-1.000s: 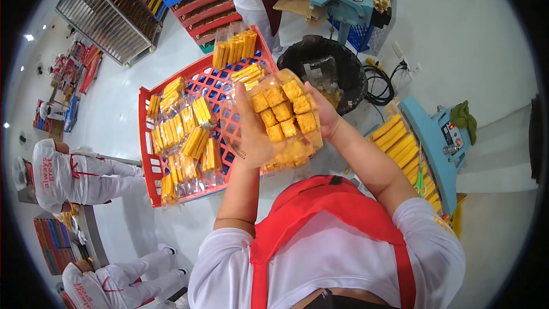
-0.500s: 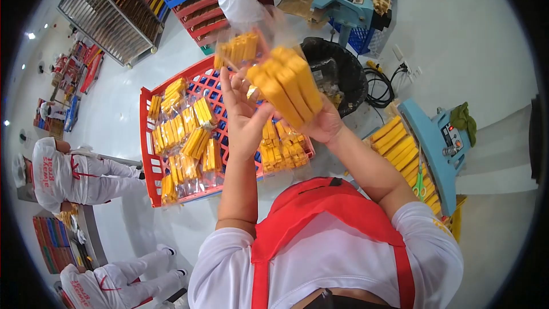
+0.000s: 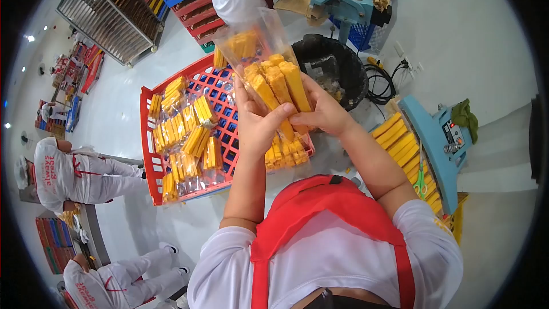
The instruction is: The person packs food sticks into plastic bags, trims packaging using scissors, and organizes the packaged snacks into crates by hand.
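A clear plastic bag of yellow sticks [image 3: 277,83] is held between my two hands, in front of my chest and above the red crate [image 3: 147,163]. My left hand [image 3: 260,120] grips the bag's left side, its thumb pressed across the front. On the other side my right hand [image 3: 323,109] is closed round the lower right, thumb on the sticks. The bag's clear upper end [image 3: 274,26] stands up past the sticks. Below, the crate holds several packs of yellow sticks [image 3: 186,126].
A black-lined bin [image 3: 357,83] stands beyond my right hand. To the right, a blue sealing machine [image 3: 429,149] has loose yellow sticks [image 3: 400,149] and green-handled scissors [image 3: 420,186] beside it. Another blue machine [image 3: 349,8] is farther off. Co-workers [image 3: 86,171] stand at left and ahead.
The bag has steadied and its sticks now splay at the top. My left hand, spread open beside it before, has closed on it. The person ahead has shifted left.
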`<state>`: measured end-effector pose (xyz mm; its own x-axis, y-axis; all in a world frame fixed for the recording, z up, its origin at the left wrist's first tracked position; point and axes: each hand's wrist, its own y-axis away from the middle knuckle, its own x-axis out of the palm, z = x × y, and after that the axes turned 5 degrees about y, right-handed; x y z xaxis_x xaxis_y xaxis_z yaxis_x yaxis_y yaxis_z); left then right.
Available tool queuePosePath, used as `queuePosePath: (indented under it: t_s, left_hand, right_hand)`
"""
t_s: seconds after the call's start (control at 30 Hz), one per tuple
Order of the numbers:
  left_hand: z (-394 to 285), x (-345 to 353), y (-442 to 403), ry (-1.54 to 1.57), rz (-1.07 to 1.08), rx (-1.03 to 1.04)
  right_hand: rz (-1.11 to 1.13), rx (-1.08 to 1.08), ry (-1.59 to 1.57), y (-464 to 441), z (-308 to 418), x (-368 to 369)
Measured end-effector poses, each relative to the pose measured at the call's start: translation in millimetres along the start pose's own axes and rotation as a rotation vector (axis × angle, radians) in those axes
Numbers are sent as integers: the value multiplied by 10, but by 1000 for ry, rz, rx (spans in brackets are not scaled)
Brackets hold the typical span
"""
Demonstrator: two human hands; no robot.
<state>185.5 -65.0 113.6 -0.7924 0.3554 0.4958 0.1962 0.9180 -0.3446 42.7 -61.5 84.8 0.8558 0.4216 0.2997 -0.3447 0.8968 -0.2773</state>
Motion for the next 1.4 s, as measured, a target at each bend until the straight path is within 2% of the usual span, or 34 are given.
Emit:
queuePosePath:
  t_s: [0.17, 0.33, 0.67, 0.77, 0.83, 0.9, 0.97, 1.03, 1.07, 1.13, 1.17, 1.23, 1.27, 1.3, 1.37, 1.4]
  left_hand:
    - [-18, 6, -24, 86, 46, -30]
    - [-15, -24, -1, 113, 81, -36]
    - [-50, -92, 6, 6, 154, 5]
    - [-114, -84, 58, 8, 161, -8]
    - [-127, -96, 45, 42, 146, -20]
    - [-61, -205, -31, 282, 297, 0]
    - [71, -329, -99, 240, 353, 16]
    - [128, -311, -142, 156, 93, 6]
    - [129, -288, -166, 55, 9, 81]
    - [103, -278, -163, 126, -20, -10]
    - [88, -239, -173, 77, -23, -45]
    - [58, -163, -189, -19, -26, -115]
    - [97, -254, -219, -30, 68, -88]
    - [113, -294, -242, -41, 162, -60]
    - [125, -285, -226, 25, 138, -89]
    - [146, -299, -206, 50, 175, -119]
  right_hand:
    - [43, 31, -76, 26, -55, -75]
    - [47, -47, -48, 18, 8, -19]
    - [64, 18, 16, -4, 4, -52]
    - [99, 118, -93, -20, -56, -110]
    - [82, 300, -700, -27, -144, -149]
    - [160, 361, -774, 17, -384, -183]
    - [231, 419, -857, 45, -412, -143]
    - [105, 210, -738, 41, -209, -41]
    - [98, 207, -744, 24, -151, -26]
    - [-139, 172, -505, -29, -60, -53]
    - [-148, 167, -506, -36, -46, -65]
    - [-133, -37, -207, -39, -24, -72]
    - [-128, -101, -103, -44, 9, -41]
    - [-132, -103, -102, -26, 21, -42]
    - [-121, -105, 313, 32, 42, -60]
    - [-123, -103, 314, 45, 91, -66]
